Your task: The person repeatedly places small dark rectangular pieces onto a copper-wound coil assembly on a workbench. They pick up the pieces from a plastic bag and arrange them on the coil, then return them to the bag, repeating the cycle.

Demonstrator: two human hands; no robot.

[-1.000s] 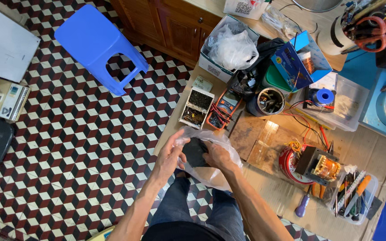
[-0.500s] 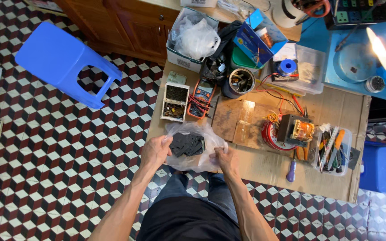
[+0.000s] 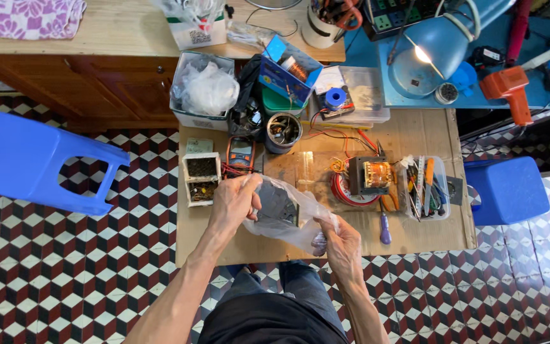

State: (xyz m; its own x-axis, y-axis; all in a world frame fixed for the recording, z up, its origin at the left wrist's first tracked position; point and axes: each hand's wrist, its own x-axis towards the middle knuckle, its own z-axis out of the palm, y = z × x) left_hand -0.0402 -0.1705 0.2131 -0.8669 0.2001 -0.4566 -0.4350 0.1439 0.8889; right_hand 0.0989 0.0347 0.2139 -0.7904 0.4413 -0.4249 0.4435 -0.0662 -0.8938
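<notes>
Both my hands hold a clear plastic bag [image 3: 300, 226] over the near part of a low cardboard-topped table [image 3: 415, 137]. Inside the bag lies a dark, blocky part [image 3: 276, 205]. My left hand [image 3: 233, 200] grips the bag's upper left edge, fingers curled over it. My right hand [image 3: 340, 245] pinches the bag's lower right corner near the table's front edge. The bag is lifted slightly and stretched between the two hands.
On the table: a transformer with copper windings [image 3: 369, 175], a clear tray of tools [image 3: 424, 186], a purple-handled screwdriver [image 3: 384, 229], a multimeter [image 3: 240, 155], a small white box of parts [image 3: 201, 178]. Blue stools stand left [image 3: 30, 162] and right [image 3: 507, 191]. A lit blue lamp [image 3: 428, 54] sits behind.
The view has shifted, so the table now sits centred. My hands have spread apart and raised the bag; the right hand has dropped to its lower corner.
</notes>
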